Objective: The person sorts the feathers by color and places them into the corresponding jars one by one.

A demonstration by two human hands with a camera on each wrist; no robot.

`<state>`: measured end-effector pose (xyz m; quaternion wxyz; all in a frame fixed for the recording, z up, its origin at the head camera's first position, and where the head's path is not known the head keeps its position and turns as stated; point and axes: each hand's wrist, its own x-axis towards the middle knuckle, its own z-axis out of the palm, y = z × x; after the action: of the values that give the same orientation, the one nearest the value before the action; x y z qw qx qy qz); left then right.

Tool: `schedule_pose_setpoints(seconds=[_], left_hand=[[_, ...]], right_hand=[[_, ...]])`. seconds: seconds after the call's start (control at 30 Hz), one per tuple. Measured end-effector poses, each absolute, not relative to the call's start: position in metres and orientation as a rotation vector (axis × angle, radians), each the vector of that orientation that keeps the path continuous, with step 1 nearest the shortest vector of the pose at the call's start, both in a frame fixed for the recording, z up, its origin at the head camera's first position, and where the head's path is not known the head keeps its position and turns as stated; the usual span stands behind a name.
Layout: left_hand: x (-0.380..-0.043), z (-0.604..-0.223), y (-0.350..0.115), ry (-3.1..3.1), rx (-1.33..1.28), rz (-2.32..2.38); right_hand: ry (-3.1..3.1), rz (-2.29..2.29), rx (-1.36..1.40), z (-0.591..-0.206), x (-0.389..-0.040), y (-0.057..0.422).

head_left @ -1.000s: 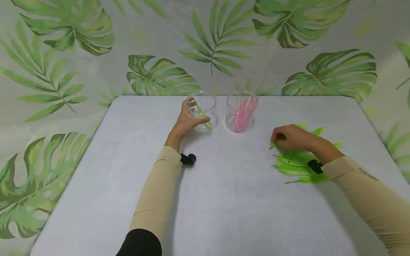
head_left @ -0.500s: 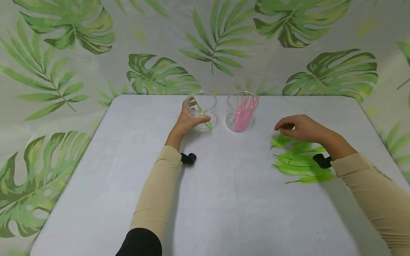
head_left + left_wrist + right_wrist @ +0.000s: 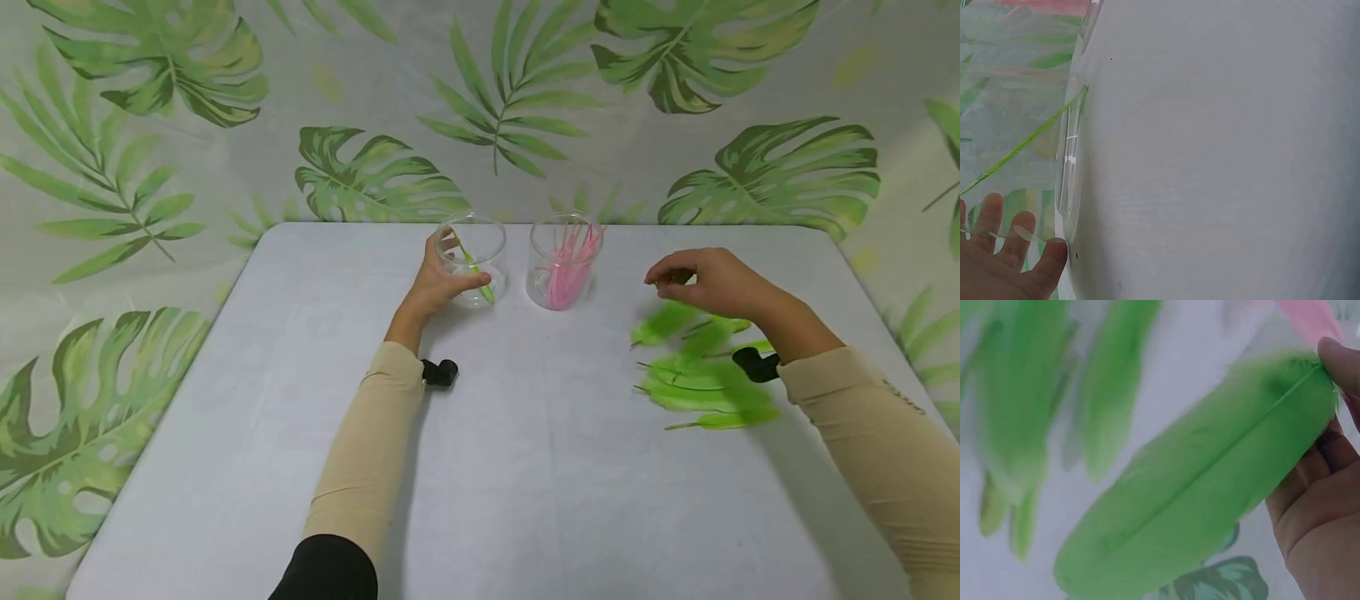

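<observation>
My left hand (image 3: 435,283) grips a clear glass jar (image 3: 491,254) around its left side. A single green feather (image 3: 477,271) leans inside this jar; its thin edge (image 3: 1022,145) shows through the glass in the left wrist view. Over to the right, my right hand (image 3: 716,279) is raised above several loose green feathers (image 3: 697,392) on the table. Thumb and fingers pinch another green feather (image 3: 1191,478) near its quill end, seen broad side on in the right wrist view. In the head view the hand mostly hides that feather.
A second glass jar (image 3: 535,279) holding pink feathers (image 3: 572,271) stands just right of the gripped one. Both are near the back edge of the white-covered table (image 3: 487,483). A leaf-patterned cloth (image 3: 525,92) hangs behind.
My right hand has lifted up and back from the green feathers, bringing one away with it and uncovering more of the pile. My left hand and both jars have stayed in place.
</observation>
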<state>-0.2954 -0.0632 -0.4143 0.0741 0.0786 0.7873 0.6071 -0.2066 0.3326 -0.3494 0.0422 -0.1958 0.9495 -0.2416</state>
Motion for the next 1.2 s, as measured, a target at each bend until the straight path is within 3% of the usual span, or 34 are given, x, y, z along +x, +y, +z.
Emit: schedule_pose_setpoints(seconds=[0.6, 1.0, 1.2], left_hand=[[-0.294, -0.414, -0.061, 2.330, 0.264, 1.866], [-0.295, -0.417, -0.061, 2.338, 0.253, 1.871], [-0.293, -0.416, -0.061, 2.371, 0.240, 1.840]], right_hand=[[2.983, -1.223, -0.221, -0.247, -0.256, 0.315], [2.378, -2.358, -0.206, -0.226, -0.277, 0.242], [2.231, -2.478, -0.203, -0.224, -0.283, 0.197]])
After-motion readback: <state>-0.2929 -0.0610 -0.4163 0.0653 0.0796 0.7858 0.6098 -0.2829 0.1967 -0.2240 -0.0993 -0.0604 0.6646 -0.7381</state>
